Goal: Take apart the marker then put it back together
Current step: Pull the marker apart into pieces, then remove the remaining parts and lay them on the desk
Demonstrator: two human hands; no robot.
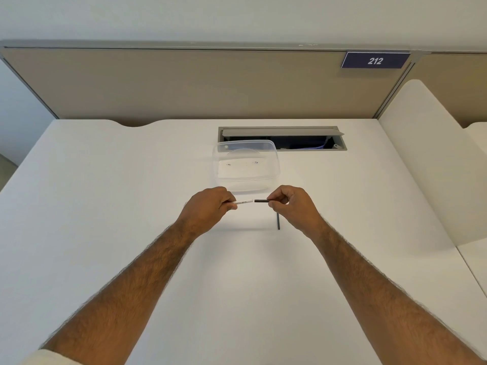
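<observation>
Above the middle of the white desk (105,206), my left hand (208,206) pinches a thin white marker barrel (244,202) that points right. My right hand (292,205) pinches a short black piece (261,200), held in line with the barrel. A very small gap shows between the barrel's open end and the black piece. A second thin black rod (278,221) lies on the desk just below my right hand, partly hidden by it.
A clear plastic container (246,164) sits on the desk just behind my hands. Behind it is an open cable hatch (282,138) in the desk. A beige partition (184,83) with a "212" sign (375,60) closes the back; a white divider (432,159) stands at the right.
</observation>
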